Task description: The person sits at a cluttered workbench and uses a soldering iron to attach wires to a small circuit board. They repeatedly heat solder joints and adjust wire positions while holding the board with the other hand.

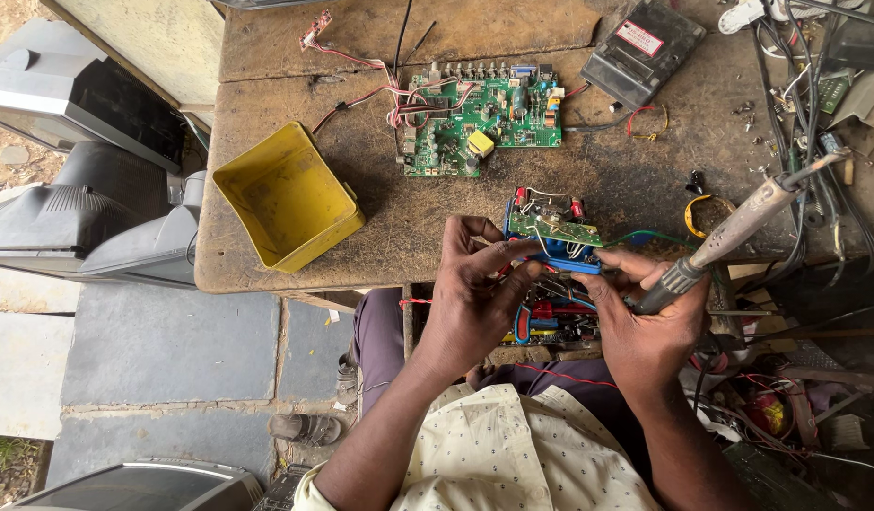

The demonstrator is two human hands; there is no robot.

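Note:
My left hand [477, 289] grips the near side of a small blue-cased device [550, 232] whose green circuit board and loose wires show on top. It is held just off the front edge of a worn wooden workbench [380, 218]. My right hand [645, 317] steadies the device's right end with its fingertips. The same hand also holds a soldering iron [740, 222] by the handle, its shaft pointing up and to the right, away from the device.
A large green circuit board [480, 118] with red-white wire bundles lies on the bench behind. A yellow plastic tray [286, 199] overhangs the front left. A black box [640, 47] and tangled cables [815, 85] sit right. Old television shells [87, 208] stand left.

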